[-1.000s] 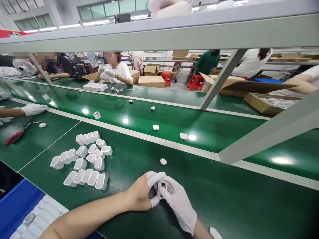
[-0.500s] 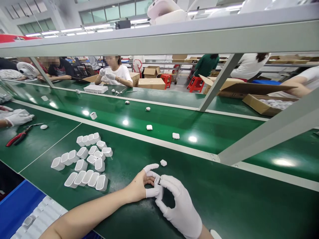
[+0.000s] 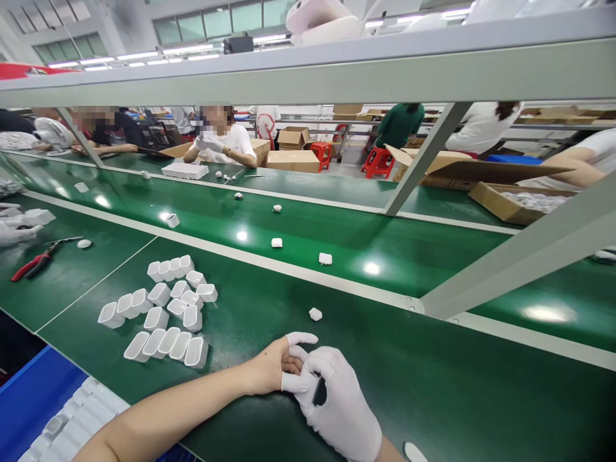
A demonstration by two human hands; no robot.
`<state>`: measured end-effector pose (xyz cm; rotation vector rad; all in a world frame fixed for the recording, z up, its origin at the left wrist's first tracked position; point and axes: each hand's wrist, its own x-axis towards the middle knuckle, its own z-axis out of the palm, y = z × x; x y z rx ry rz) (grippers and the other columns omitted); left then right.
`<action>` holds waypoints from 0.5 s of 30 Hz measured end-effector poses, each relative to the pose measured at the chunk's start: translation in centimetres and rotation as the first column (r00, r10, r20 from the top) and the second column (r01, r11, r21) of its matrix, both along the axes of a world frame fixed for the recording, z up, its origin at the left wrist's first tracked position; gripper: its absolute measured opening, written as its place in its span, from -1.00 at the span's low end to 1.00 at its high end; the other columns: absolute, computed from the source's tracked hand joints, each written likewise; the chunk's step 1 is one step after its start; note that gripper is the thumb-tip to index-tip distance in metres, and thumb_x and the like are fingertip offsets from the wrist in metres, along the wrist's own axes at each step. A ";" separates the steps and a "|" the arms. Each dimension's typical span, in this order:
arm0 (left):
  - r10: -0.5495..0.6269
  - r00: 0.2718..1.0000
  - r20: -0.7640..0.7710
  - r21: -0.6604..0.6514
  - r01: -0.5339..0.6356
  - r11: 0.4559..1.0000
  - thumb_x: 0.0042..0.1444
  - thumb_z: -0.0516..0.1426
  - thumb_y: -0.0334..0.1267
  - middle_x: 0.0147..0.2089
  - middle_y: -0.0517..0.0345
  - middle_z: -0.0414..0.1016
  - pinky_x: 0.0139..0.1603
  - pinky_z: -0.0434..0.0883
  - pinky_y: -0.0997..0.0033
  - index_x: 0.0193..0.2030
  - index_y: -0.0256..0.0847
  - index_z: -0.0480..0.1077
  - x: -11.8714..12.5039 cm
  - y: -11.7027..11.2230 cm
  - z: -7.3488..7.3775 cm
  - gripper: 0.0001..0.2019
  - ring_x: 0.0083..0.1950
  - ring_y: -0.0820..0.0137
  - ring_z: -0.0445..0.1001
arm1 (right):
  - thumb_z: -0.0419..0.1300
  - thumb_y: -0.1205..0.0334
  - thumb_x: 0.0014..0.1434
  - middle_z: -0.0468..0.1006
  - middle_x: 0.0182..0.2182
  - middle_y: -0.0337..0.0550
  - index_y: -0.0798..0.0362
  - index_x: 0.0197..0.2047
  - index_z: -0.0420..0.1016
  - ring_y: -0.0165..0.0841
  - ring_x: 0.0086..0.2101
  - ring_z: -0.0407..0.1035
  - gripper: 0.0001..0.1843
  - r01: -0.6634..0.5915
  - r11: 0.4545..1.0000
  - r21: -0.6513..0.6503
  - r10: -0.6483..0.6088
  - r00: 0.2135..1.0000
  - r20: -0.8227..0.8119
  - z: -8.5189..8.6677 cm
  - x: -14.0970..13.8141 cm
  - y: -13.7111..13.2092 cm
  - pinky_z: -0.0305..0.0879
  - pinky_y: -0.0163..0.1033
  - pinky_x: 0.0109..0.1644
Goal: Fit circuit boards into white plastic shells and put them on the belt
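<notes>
My left hand [image 3: 276,366] wears white finger cots and rests on the green table [image 3: 423,385], fingers pinched against my right hand. My right hand [image 3: 337,401], in a white glove, is curled around a small part that is almost hidden; only a dark sliver [image 3: 319,390] shows between the fingers. Both hands meet at the near edge of the table. A small white piece [image 3: 315,314] lies just beyond them. A cluster of several white open shells [image 3: 166,308] lies to the left of my hands.
A green conveyor belt [image 3: 298,221] carries small white parts such as one white part [image 3: 325,258]. Red-handled pliers [image 3: 33,262] lie at left near a co-worker's gloved hand [image 3: 17,228]. A blue tray [image 3: 38,404] sits at bottom left. A slanted metal strut [image 3: 520,256] crosses on the right. People work across the belt.
My right hand has closed over the small part, hiding it, and both hands dropped slightly toward the table. The parts on the belt drifted left. The co-worker's hand at left pulled back.
</notes>
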<state>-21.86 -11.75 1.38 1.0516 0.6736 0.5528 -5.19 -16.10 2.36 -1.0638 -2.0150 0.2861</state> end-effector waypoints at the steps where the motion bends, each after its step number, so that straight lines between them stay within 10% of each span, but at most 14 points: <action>1: -0.018 1.000 -0.008 -0.006 0.018 1.000 -0.23 0.37 -0.37 -0.19 0.15 0.41 -0.09 0.33 0.34 0.20 -0.17 0.20 0.0 0.0 0.0 -0.21 -0.24 0.44 0.40 | 0.11 0.46 0.08 0.28 -0.46 -0.21 0.03 -0.36 0.21 -0.35 -0.41 0.21 -0.85 -0.002 1.000 -0.006 0.002 1.000 0.010 -0.1 -0.1 -0.1 0.24 -0.22 -0.38; 15: 0.135 0.989 0.066 -0.025 -0.134 0.991 -0.22 0.34 -0.35 -0.19 0.13 0.46 -0.13 0.30 0.39 0.08 -0.22 0.31 0.8 0.3 0.2 -0.36 -0.24 0.41 0.41 | 0.20 0.35 0.13 0.37 -0.21 -0.07 0.03 -0.02 0.34 -0.26 -0.19 0.32 -0.68 0.145 0.977 0.155 -0.146 0.989 -0.003 -1.1 0.4 0.4 0.38 -0.11 -0.17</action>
